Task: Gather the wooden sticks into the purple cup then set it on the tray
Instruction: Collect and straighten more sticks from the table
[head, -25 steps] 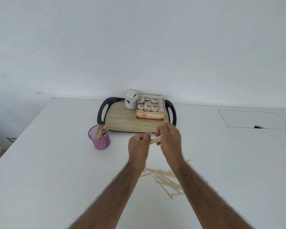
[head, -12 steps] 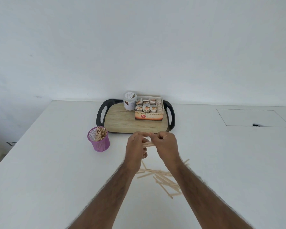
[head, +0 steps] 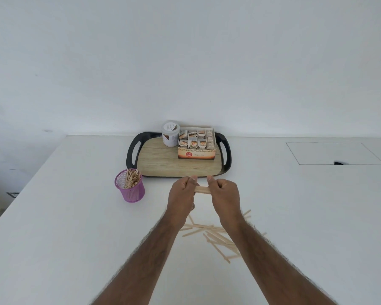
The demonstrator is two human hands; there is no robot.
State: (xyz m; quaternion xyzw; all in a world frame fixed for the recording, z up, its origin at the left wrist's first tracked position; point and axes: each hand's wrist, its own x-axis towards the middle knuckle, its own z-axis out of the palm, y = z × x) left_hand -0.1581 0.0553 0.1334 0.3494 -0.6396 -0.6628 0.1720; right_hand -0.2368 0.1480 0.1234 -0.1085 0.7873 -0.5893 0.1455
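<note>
A small bundle of wooden sticks (head: 202, 189) is held level above the table, my left hand (head: 182, 195) gripping its left end and my right hand (head: 223, 194) its right end. The purple mesh cup (head: 131, 191) stands to the left of my hands with several sticks upright inside it. Several loose sticks (head: 216, 236) lie scattered on the white table below and between my forearms, partly hidden by them. The tray (head: 161, 161), wood-patterned with a black rim and handles, sits just beyond my hands.
On the tray's back half stand a white jar (head: 170, 133) and an open box of tea bags (head: 196, 145). A rectangular hatch outline (head: 334, 153) marks the table at the far right. The table's left edge (head: 26, 183) runs diagonally; a white wall rises behind.
Both hands have come down slightly and spread a little apart, so the bundle now shows level between them. The cup, tray and loose sticks have not moved.
</note>
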